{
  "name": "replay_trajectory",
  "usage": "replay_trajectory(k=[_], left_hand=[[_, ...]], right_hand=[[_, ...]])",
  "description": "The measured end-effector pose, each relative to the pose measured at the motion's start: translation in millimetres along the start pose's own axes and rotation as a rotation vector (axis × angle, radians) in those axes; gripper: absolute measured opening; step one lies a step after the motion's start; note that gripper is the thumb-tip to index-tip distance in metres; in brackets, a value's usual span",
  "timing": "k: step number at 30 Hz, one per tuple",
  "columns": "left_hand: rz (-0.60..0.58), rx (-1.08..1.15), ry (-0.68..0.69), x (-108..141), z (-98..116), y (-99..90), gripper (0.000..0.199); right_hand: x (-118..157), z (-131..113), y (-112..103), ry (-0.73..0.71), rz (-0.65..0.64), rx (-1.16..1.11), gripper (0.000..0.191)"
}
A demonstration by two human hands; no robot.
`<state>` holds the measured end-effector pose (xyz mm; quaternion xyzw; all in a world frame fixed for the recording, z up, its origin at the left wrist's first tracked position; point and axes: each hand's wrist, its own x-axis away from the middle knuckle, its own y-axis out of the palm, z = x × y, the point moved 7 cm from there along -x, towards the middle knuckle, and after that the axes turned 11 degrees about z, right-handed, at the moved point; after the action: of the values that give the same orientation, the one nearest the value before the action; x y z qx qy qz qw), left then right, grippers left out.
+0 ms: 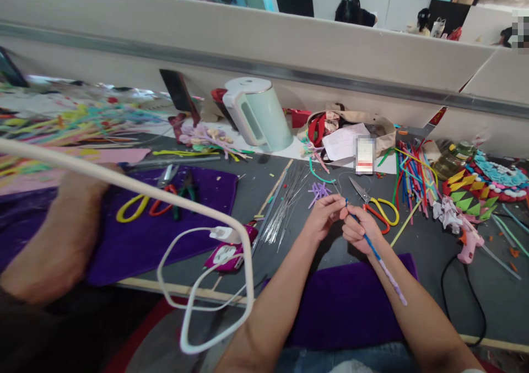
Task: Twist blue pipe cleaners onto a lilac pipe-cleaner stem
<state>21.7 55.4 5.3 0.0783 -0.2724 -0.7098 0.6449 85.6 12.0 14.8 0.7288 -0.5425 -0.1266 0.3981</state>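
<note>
Both of my hands meet over the grey table, above a purple cloth (343, 301). My right hand (362, 231) is closed around a thin stem (374, 250), blue at its upper part and pale purple toward its lower end, which slants down over my right forearm. At the stem's blue tip, my left hand (326, 214) pinches with thumb and forefinger. Just behind my hands lie a small bunch of purple pieces (319, 192) and scissors (378, 205) with yellow and red handles. Thin silver wires (285, 207) are spread to the left.
A white cable (246, 252) loops at the front left. Another person's arm (61, 235) rests at the left by a purple cloth with scissors and pliers. Behind stand a kettle (264, 114) and a bag (384, 130). Right are colourful stems (413, 180) and a pink glue gun (470, 242).
</note>
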Motion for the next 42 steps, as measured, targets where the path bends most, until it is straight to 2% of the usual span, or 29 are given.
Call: replay_trajectory(k=[3,6,8,11,13,15,16,18,22,24,26,28,31,34,36,39,42], left_hand=[[0.001,-0.042,0.010,-2,-1,-1.2,0.019],[0.036,-0.078,0.030,-4,-1,-4.6,0.020],[0.056,-0.107,0.034,-5,-2,-6.2,0.021],[0.060,-0.155,0.035,-6,-3,-6.4,0.021],[0.082,-0.219,0.068,-6,-2,-7.6,0.021],[0.110,-0.275,0.099,-6,0,-9.1,0.020],[0.115,-0.277,0.098,-6,0,-9.4,0.020],[0.100,-0.217,0.055,-6,-1,-8.4,0.020],[0.040,-0.037,-0.040,-3,-2,-3.5,0.022],[0.038,0.016,-0.062,-2,-2,-3.0,0.022],[0.049,0.043,-0.072,-1,-1,-3.8,0.022],[0.051,0.044,-0.071,-1,-2,-4.6,0.021],[0.054,0.012,-0.040,-3,-3,-6.3,0.020],[0.075,-0.046,0.002,-6,-3,-9.1,0.020],[0.093,-0.088,0.018,-7,-3,-10.6,0.020],[0.113,-0.159,0.035,-7,-2,-10.9,0.020],[0.139,-0.246,0.083,-6,1,-10.2,0.018]], right_hand=[[-3,-7,-6,-0.148,0.128,0.182,0.026],[-3,-15,-11,-0.316,0.243,0.475,0.031],[-1,-22,-13,-0.442,0.322,0.756,0.035],[7,-29,-13,-0.615,0.483,1.315,0.035],[11,-29,-12,-0.635,0.599,1.666,0.032],[13,-29,-13,-0.605,0.681,1.824,0.030],[13,-29,-13,-0.586,0.680,1.795,0.030],[10,-26,-14,-0.530,0.587,1.525,0.031],[-1,-12,-11,-0.253,0.255,0.626,0.039],[-2,-4,-7,-0.097,0.128,0.315,0.037],[-1,2,-3,0.022,0.042,0.150,0.035],[0,5,-1,0.073,0.006,0.082,0.033],[-1,3,-3,0.012,0.045,0.111,0.027],[-4,-3,-9,-0.145,0.163,0.317,0.027],[-4,-10,-14,-0.271,0.260,0.571,0.029],[1,-21,-17,-0.472,0.421,1.103,0.029],[7,-25,-19,-0.515,0.583,1.556,0.024]])
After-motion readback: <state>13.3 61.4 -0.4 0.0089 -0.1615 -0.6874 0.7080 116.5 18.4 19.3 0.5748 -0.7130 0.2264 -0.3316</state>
